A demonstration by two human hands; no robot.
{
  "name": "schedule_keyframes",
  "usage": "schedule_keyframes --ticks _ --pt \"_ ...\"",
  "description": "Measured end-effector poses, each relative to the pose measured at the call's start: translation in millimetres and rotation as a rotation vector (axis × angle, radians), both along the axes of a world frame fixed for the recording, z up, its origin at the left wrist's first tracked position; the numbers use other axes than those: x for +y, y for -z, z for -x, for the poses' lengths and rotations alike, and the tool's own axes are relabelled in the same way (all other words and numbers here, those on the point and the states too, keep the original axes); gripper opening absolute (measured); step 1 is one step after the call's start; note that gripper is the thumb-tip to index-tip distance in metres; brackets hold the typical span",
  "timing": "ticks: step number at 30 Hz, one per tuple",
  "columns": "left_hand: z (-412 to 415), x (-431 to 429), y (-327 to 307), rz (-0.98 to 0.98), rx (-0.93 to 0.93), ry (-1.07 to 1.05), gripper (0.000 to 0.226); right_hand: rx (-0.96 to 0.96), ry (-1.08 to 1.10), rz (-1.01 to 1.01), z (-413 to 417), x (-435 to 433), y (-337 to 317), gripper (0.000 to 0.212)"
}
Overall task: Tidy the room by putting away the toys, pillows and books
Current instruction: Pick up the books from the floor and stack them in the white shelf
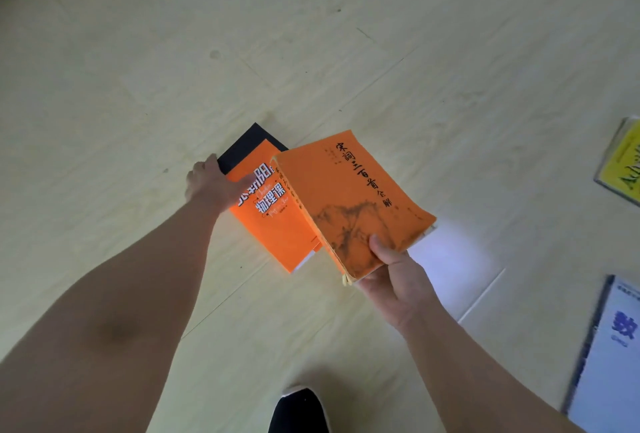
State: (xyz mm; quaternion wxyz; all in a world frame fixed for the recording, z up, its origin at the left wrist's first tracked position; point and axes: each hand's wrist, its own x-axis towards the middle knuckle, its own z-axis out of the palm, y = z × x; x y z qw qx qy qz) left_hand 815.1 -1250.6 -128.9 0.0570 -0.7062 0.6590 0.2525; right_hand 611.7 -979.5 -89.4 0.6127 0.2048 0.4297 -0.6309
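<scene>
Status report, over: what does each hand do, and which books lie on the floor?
Left hand flat on orange-black book, on floor. Right hand grips orange landscape book. Yellow book and blue-white book loose at right. Nothing blocking.

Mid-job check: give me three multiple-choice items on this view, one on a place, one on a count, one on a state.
1. Where is the yellow book?
A. on the floor, far right
B. on a shelf
C. on a pillow

2. How many orange-covered books show?
A. one
B. two
C. four

3. The ink-painting book is
A. lying flat on the floor
B. held by the right hand
C. lying open, pages up

Answers:
1 A: it lies at the frame's right edge.
2 B: the ink-painting book and the white-lettered book.
3 B: the thumb lies on its closed cover.
</scene>
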Motion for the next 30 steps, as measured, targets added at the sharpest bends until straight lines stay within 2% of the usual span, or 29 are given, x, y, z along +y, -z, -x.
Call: schedule_keyframes --ticks 2,8,12,16,18,21,23,25,28,30 --pt "2 4 0 -0.030 -0.042 0.056 0.096 -0.011 0.004 0.012 -4 -8 7 0.055" --pt "11 34 10 -0.039 0.013 0.105 0.089 0.031 0.091 -0.003 1 -31 28 0.053" --pt "26 49 8 -0.024 0.053 0.155 0.068 0.059 0.096 -0.001 8 -39 35 0.048" --pt "33 59 3 -0.085 0.338 -0.095 0.054 0.113 0.111 -0.024 13 -28 35 0.045" --pt "39 62 0 -0.129 0.375 -0.169 0.045 0.123 0.112 -0.044 16 -19 32 0.043" --pt "50 61 -2 -0.218 0.428 -0.295 0.045 0.138 0.088 -0.115 28 -10 26 0.021" --pt "59 56 -9 -0.334 0.495 -0.365 0.046 0.174 0.062 -0.119 36 -3 25 0.027" --pt "61 51 -20 -0.444 0.506 -0.341 0.042 0.201 0.054 -0.068 38 -2 23 0.049" --pt "69 47 -27 -0.509 0.487 -0.192 0.042 0.215 0.077 -0.044 46 4 19 0.048" --pt "79 43 -34 -0.567 0.560 -0.112 0.044 0.212 0.124 -0.029 55 10 16 0.049"
